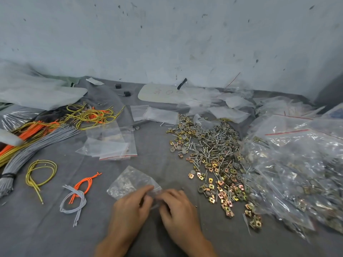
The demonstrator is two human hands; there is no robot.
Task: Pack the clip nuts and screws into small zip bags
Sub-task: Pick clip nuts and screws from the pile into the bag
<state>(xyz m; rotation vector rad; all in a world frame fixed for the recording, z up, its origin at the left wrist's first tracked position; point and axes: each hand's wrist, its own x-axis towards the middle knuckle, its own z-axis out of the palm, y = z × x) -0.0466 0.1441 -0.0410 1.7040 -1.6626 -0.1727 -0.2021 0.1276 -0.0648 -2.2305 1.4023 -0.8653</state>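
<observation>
Your left hand and right hand sit close together at the near edge of the grey cloth, fingers curled, and both pinch the near end of one small zip bag. The exact fingertip contact is blurred. The bag lies flat on the cloth just beyond your knuckles, near the middle of that near edge. Its long axis runs on a diagonal from your hands towards the far left, so the end you hold, probably the mouth, points at you and the other end points away. Glints inside suggest it already holds some pieces, though they are too blurred to name. This looks like the sealing step, or a last opening of the mouth, so next you should either press the strip shut along its whole width or spread it for more parts. Just to the right of your right hand, the loose clip nuts trail towards the near edge, and the screws are heaped farther back. Filled bags crowd the right edge. Empty bags lie beyond your hands towards the middle of the cloth, and a knot of grey and orange cords lies to your left.
</observation>
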